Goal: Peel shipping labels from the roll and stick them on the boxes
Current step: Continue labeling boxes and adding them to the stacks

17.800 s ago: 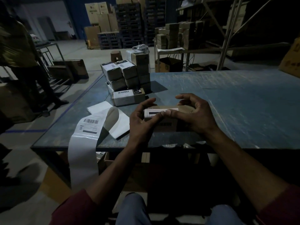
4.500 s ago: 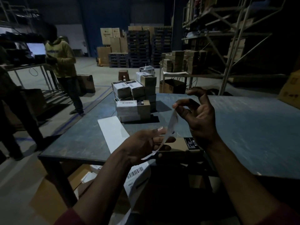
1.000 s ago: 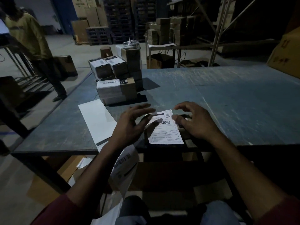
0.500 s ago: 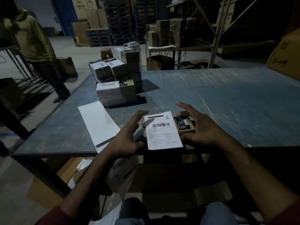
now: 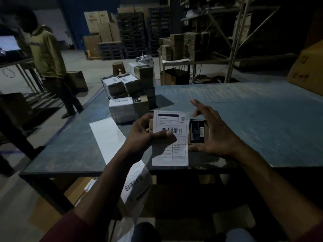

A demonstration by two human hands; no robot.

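Several labelled boxes (image 5: 128,102) are stacked at the table's (image 5: 262,119) left edge; one box (image 5: 198,131), grasped by both the left hand (image 5: 141,138) and the right hand (image 5: 215,135), is half covered by its label (image 5: 170,138).

White paper label (image 5: 170,138), brown cardboard box (image 5: 207,135), scuffed matt table (image 5: 253,119).

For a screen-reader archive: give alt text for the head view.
A left hand presses a white barcoded shipping label onto a small brown cardboard box, steadied by the right hand, over a blue-grey table. A stack of labelled boxes stands behind.
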